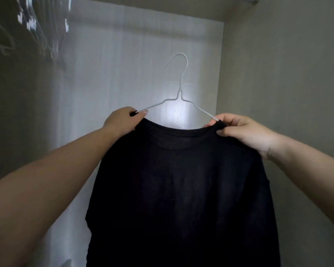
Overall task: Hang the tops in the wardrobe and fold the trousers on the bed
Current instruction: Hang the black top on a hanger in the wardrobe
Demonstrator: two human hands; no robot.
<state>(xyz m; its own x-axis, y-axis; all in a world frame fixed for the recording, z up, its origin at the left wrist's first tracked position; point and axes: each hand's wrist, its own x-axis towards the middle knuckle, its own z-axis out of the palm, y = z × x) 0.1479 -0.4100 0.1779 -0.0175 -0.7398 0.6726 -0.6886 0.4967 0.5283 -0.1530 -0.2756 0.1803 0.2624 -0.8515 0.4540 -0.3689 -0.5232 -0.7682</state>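
Note:
A black top (181, 189) hangs in front of me on a thin white wire hanger (179, 93), whose hook points up and to the left. My left hand (121, 120) grips the left shoulder of the top together with the hanger's left arm. At the right side of the collar, my right hand (243, 132) pinches the fabric where the hanger's right arm goes into the neck opening. The lower hanger bar is hidden inside the top.
Several empty pale hangers (37, 29) hang blurred at the upper left. A white panel (123, 64) stands straight ahead, with a beige wall (287, 74) on the right and a dim wall on the left.

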